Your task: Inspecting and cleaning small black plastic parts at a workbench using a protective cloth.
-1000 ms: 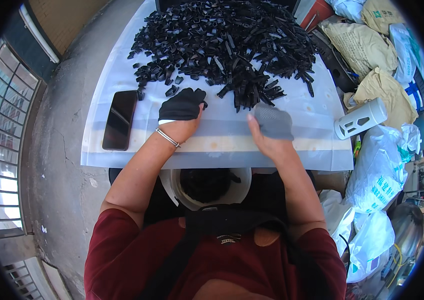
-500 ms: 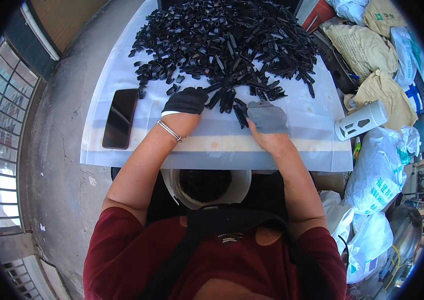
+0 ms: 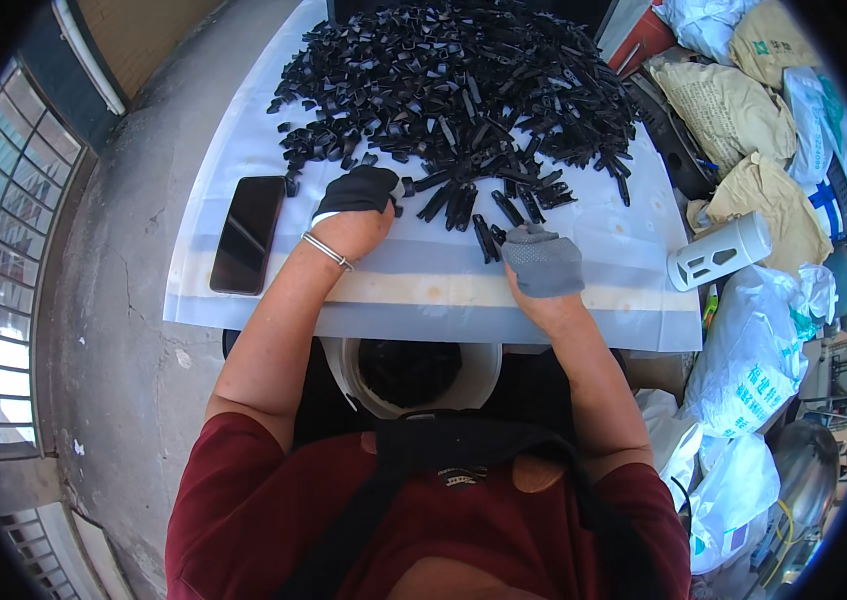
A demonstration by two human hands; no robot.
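Observation:
A wide heap of small black plastic pieces (image 3: 404, 80) covers the far part of the table, short clip-like ones mostly left and long narrow ones mostly right. My left hand (image 3: 356, 205), in a black fingerless glove, is closed at the heap's near edge, with a bit of black plastic piece (image 3: 399, 209) showing at its fingers. My right hand (image 3: 542, 262), in a grey glove, is curled closed beside two long black pieces (image 3: 485, 238); whatever its fingers hold is hidden. Between the hands, several long pieces (image 3: 461, 207) lie fanned out on the white sheet.
A dark phone (image 3: 247, 236) lies at the table's left. On the right edge sits a white cylinder with cutouts (image 3: 720, 251). Below the near edge, a pale bucket (image 3: 484, 375) holds dark contents. Sacks and bags (image 3: 749, 350) crowd the right side.
My left hand has drawn a little left, away from the long pieces. My right hand has shifted slightly right and toward me, leaving the two long pieces beside it more exposed.

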